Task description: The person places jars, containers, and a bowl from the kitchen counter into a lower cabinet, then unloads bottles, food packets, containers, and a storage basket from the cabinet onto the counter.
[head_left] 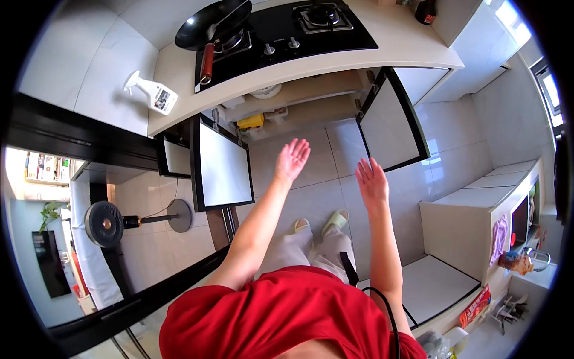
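Both arms reach forward over the tiled floor, palms turned up. My left hand [293,160] is open and holds nothing, in front of the lower cabinet [299,119] beneath the counter. Also bare, my right hand [372,182] has its fingers stretched out, close to the lower edge of the right cabinet door [391,122]. To the left of my left hand, the other cabinet door [224,164] stands swung out. Inside the cabinet a yellow item [250,121] and several pale containers sit on a shelf.
A black gas stove [281,60] is set in the counter [412,48], bearing a wok [200,30] with a wooden handle. Left of it stands a white spray bottle [160,97]. A pedestal fan [104,224] is farther left; a white cabinet [460,215] is at right.
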The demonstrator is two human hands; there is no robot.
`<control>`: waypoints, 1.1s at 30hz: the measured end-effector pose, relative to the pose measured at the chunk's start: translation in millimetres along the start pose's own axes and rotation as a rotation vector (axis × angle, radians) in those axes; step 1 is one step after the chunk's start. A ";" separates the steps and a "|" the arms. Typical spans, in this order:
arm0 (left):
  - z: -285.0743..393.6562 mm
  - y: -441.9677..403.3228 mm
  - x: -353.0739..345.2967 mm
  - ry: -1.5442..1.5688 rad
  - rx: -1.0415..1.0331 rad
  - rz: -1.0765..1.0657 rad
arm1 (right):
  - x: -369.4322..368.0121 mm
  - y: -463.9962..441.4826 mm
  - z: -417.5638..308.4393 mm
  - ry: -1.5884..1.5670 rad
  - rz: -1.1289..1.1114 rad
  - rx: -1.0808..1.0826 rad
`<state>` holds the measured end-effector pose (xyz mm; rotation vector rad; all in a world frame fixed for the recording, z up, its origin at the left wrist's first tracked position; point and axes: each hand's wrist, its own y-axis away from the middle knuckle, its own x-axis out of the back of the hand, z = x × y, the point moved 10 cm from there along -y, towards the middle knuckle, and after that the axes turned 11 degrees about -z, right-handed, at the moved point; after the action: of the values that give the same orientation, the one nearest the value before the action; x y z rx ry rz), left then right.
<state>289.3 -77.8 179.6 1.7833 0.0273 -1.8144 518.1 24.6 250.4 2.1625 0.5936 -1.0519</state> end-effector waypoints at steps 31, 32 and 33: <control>248.2 -415.9 406.1 -0.315 -0.357 0.418 | 186.6 -619.7 410.1 0.518 -0.117 -0.301; 248.5 -420.1 411.8 -0.320 -0.341 0.433 | 191.0 -625.4 415.9 0.599 -0.109 -0.275; 249.2 -424.6 413.1 -0.322 -0.339 0.427 | 193.0 -631.4 421.1 0.599 -0.109 -0.268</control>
<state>-83.7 11.4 -336.0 1.1470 -0.1525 -1.6440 10.9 175.0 -326.9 2.2059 1.0651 -0.3262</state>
